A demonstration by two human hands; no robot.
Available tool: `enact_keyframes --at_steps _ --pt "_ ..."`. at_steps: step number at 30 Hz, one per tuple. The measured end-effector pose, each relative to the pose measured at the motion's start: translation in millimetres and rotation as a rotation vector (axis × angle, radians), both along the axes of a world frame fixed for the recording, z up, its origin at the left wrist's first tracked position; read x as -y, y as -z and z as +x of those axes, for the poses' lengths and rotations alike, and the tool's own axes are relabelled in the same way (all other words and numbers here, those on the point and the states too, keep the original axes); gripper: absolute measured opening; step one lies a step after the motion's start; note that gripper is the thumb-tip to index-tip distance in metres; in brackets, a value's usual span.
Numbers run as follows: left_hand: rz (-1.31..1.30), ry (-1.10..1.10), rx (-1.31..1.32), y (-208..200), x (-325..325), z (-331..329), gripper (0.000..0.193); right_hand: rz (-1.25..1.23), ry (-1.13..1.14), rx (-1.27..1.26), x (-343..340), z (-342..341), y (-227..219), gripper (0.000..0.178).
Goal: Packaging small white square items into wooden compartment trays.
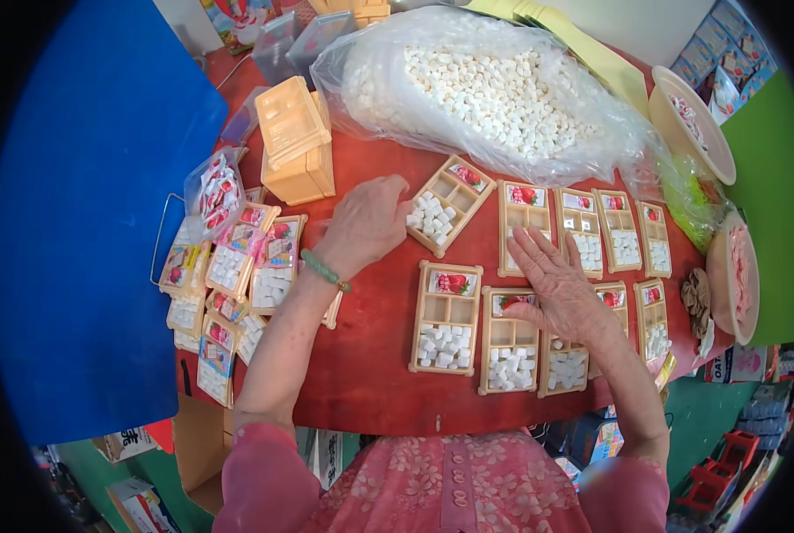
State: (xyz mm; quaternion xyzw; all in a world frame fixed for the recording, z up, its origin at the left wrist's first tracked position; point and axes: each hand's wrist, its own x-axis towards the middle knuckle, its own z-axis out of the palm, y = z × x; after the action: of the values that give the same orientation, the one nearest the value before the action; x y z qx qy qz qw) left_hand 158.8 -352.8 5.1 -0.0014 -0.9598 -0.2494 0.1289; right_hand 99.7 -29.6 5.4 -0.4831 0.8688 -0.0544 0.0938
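Note:
My left hand (364,222), a green bracelet at its wrist, is closed with bent fingers beside a slanted tan compartment tray (450,200). Its fingertips are partly hidden and come up to the tray's left edge; what they hold cannot be made out. That tray has small white marshmallow-like cubes in its lower end and a strawberry-printed packet in its upper end. My right hand (557,289) spreads its fingers flat over the two rows of similar trays, covering parts of several. Below the slanted one lies another filled tray (446,318), touched by neither hand.
A large clear bag (370,80) of white cubes lies at the back. Empty tan trays (297,133) are stacked at left, near a clear tub (216,194) of packets and piled wrapped trays (228,266). Bowls (694,124) stand at right. The red table's front edge (432,425) is near my body.

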Motion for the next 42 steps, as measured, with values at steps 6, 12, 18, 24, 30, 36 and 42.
enact_keyframes --at_steps 6,12,18,24,30,36,42 --pt "0.565 0.045 0.166 12 -4 -8 0.026 -0.024 -0.007 -0.082 15 8 -25 0.079" --pt "1.363 0.022 0.43 -9 -23 -16 0.04 -0.545 0.149 0.3 90 -5 -45 0.038" --pt "1.472 0.195 0.406 -22 -28 -16 0.049 -0.761 -0.063 0.24 125 -29 -28 0.021" --pt "1.141 0.117 0.333 -25 -16 -8 0.035 -0.646 0.051 0.417 121 -41 -17 0.014" --pt "0.095 0.098 -0.059 -1 -7 6 0.025 -0.509 -0.04 0.252 113 -48 -3 0.011" --pt "0.185 0.19 -0.082 9 -7 11 0.029 -0.427 0.026 0.296 117 -47 -7 0.011" --pt "0.286 0.203 -0.046 11 -7 16 0.029 -0.42 -0.012 0.262 114 -50 -5 0.012"
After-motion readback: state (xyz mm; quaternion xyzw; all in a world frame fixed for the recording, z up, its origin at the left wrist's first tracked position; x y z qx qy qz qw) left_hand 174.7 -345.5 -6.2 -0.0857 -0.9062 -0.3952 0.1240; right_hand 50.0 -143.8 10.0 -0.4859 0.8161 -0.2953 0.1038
